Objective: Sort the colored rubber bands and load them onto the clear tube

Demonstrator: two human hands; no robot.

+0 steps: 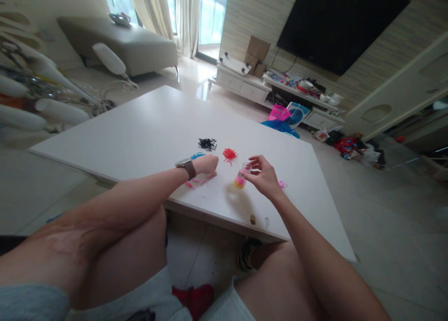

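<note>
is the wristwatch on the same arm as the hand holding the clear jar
No, the wristwatch is on the left wrist, while the right hand holds the clear jar.

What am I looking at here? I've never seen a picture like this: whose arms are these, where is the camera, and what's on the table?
There is no machine at work here, just a person's two bare hands. The single picture comes from a camera worn on that person's head, looking forward and down.

On the white table lie small piles of thin pieces: black, red and, partly behind the left wrist, blue. Some pink pieces lie nearer the person.

The right hand holds a small clear container with pink and yellow contents. The left hand, with a watch on its wrist, is down by the pink pieces; whether it holds anything is unclear.
</note>
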